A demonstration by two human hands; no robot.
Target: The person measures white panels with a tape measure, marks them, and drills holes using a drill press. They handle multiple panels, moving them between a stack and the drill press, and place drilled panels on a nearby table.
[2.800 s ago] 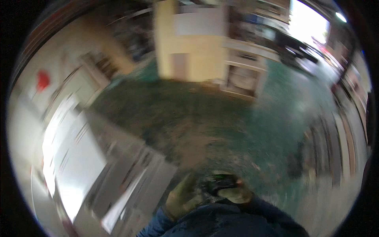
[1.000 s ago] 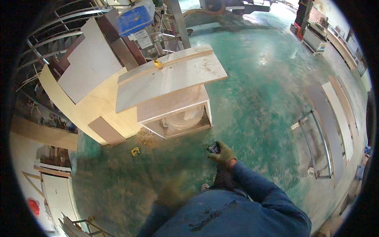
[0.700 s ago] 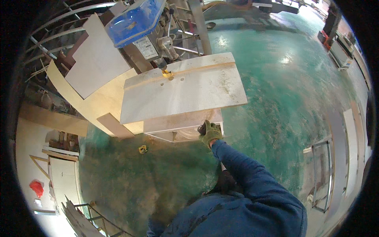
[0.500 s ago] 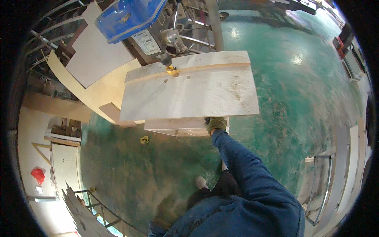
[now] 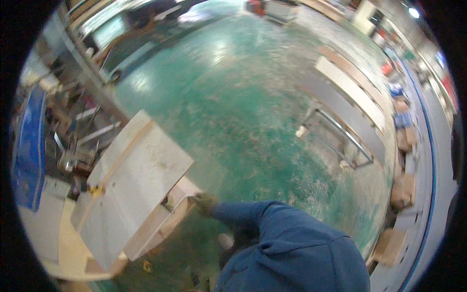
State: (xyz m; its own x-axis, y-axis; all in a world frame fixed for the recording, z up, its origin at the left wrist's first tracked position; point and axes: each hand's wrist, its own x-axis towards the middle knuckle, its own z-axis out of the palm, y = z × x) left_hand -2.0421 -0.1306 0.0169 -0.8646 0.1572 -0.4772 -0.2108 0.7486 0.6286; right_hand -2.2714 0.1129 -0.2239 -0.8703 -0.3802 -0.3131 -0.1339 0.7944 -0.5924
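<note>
My right hand (image 5: 204, 202), in a dull greenish glove, is at the outer corner of a pale open box or drawer (image 5: 168, 221) under a white board table top (image 5: 134, 187). It touches or nearly touches the box's end panel. Motion blurs its fingers, so their grip is unclear. A small dark and greenish thing (image 5: 168, 203) shows inside the box. A drill-like tool with a yellow part (image 5: 97, 190) lies on the board, beside a raised strip. My left hand is out of view.
At the left stand a blue bin (image 5: 30, 146) and cluttered metal gear. A yellowish sheet (image 5: 73, 253) lies beside the table, and a small yellow thing (image 5: 147, 265) on the green floor (image 5: 253, 131). To the right are a metal frame (image 5: 335, 138), long boards (image 5: 348, 90) and cardboard boxes (image 5: 404, 190).
My view has swung to the right, so the table now sits at the lower left. My right hand shows at the box's outer end rather than under the board's front edge.
</note>
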